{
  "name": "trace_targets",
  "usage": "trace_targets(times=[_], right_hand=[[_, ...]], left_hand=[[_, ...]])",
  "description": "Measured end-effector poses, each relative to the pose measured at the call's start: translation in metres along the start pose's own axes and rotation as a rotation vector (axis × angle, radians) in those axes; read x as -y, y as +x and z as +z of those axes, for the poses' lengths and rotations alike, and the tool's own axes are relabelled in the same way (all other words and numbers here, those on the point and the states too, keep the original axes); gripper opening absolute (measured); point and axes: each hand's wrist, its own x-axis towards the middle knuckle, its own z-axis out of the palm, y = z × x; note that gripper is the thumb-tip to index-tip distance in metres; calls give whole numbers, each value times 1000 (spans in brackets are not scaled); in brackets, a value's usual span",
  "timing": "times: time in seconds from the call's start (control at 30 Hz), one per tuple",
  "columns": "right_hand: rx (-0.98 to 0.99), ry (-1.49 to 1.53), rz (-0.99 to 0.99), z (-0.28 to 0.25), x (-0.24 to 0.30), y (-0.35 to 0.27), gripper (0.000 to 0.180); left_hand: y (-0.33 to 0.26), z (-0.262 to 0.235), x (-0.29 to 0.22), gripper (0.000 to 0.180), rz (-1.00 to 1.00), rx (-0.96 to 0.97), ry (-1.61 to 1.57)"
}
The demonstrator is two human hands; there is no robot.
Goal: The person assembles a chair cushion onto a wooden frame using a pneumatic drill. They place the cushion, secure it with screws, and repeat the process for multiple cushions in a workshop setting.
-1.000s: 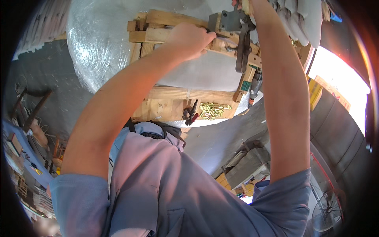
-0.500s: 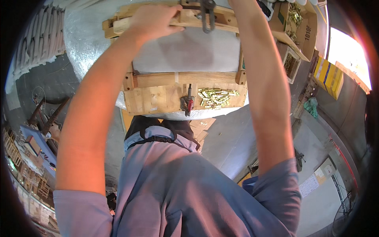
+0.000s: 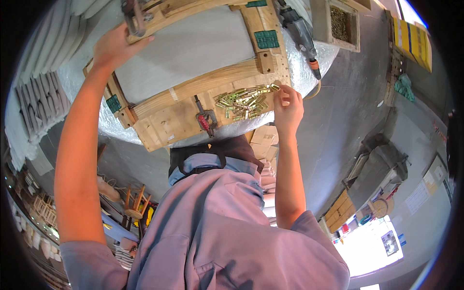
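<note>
A wooden frame [image 3: 198, 87] surrounds a pale grey panel [image 3: 188, 53] on a wooden board. My left hand [image 3: 112, 47] is closed around the frame's far rail at the left, beside a metal clamp [image 3: 134, 18]; some fingers are hidden. Near the board's right corner my right hand [image 3: 289, 106] pinches a small brass-coloured metal fitting [image 3: 275, 87]. Just left of it lies a pile of similar metal fittings [image 3: 244, 102]. A toggle clamp with a red handle [image 3: 205, 120] sits on the near strip of board, left of the pile.
A power drill [image 3: 300, 37] with an orange collar lies on bubble wrap [image 3: 320, 57] at the right. Beyond it stands a wooden box of small metal parts [image 3: 340, 26]. Green pads [image 3: 267, 39] sit on the frame's corners. White padded pieces [image 3: 43, 53] are stacked at far left.
My right hand has come back from the far side to the fittings and pinched one. My left hand stays on the far rail. The view has turned, bringing the drill into sight.
</note>
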Motion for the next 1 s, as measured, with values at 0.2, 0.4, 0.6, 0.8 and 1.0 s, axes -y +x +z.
trace_targets(times=[0.2, 0.4, 0.6, 0.8, 1.0], right_hand=[[87, -132, 42, 0, 2, 12, 19], [135, -231, -7, 5, 3, 17, 18], [133, -137, -7, 9, -2, 16, 16], [139, 10, 35, 5, 9, 14, 17], [94, -97, 29, 13, 14, 7, 26]], left_hand=[[-4, 9, 3, 66, 51, -130, -131], [-3, 3, 0, 64, -7, -55, -101], [-6, 0, -2, 64, 21, -88, -106], [-6, -1, -3, 64, 26, -83, -162], [-6, 3, 0, 61, 102, -177, -131]])
